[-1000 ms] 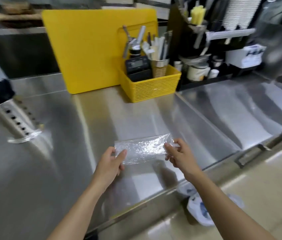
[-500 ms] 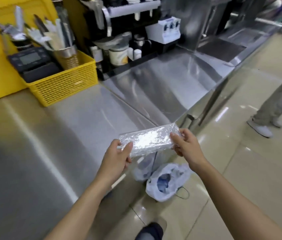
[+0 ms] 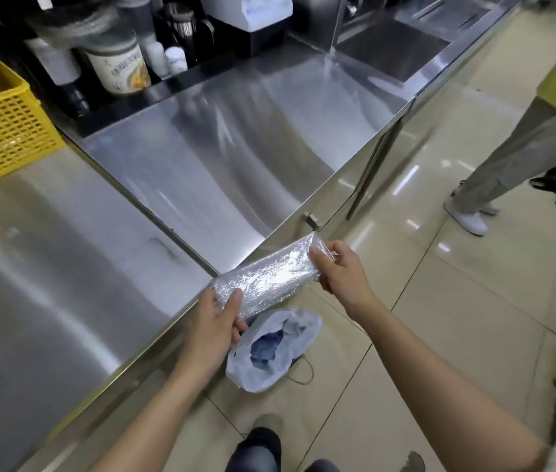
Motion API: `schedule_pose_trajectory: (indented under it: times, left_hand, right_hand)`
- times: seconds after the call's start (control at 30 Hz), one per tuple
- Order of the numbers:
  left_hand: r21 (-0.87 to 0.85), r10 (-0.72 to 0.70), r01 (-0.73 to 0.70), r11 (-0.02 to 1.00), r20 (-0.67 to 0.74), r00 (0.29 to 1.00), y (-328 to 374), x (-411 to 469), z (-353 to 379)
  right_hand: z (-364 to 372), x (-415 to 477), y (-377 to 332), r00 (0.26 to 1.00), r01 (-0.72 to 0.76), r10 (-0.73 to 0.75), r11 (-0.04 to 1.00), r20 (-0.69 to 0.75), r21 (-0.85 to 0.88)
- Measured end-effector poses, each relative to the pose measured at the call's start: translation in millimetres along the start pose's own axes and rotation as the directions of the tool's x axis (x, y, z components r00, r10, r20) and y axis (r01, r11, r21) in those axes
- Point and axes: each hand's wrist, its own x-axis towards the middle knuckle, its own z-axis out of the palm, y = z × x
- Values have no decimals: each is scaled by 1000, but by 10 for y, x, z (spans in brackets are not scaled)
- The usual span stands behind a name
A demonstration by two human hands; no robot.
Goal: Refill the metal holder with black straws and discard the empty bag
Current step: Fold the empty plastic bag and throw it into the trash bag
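Note:
The empty clear plastic bag (image 3: 269, 279) is stretched flat between both hands, at the front edge of the steel counter (image 3: 201, 158). My left hand (image 3: 217, 323) pinches its lower left end and my right hand (image 3: 339, 272) pinches its upper right end. Directly below the bag, on the tiled floor, stands an open white plastic rubbish bag (image 3: 273, 349) with blue scraps inside. The metal straw holder is out of view.
A yellow mesh basket (image 3: 0, 127) sits at the counter's left. Jars and canisters (image 3: 118, 63) line the back. A sink (image 3: 395, 52) lies at the far right. Another person's legs and white shoes (image 3: 470, 216) stand on the floor to the right. My own shoes (image 3: 263, 447) show below.
The view has swung right and down, from the counter towards the floor. Both hands have carried the clear bag past the counter edge, above the white rubbish bag.

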Motion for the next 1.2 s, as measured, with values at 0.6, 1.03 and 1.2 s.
schedule_pose_trajectory:
  times: [0.6,1.03,1.2]
  left_hand:
    - [-197,-372,337,921,-184,910,-1268,342,1107]
    - [-23,-451,482,876,-395,800,-3416,1436,1617]
    - [547,-276,494,676,-434,858,-4027,1727,1714]
  right_hand:
    - [-348,732,1598,934,-261,290,953,211,-155]
    - [118,1468,4004,857,-335,445,864,259,-376]
    - [385,1632,4745,902,-178,370,788,222,-589]
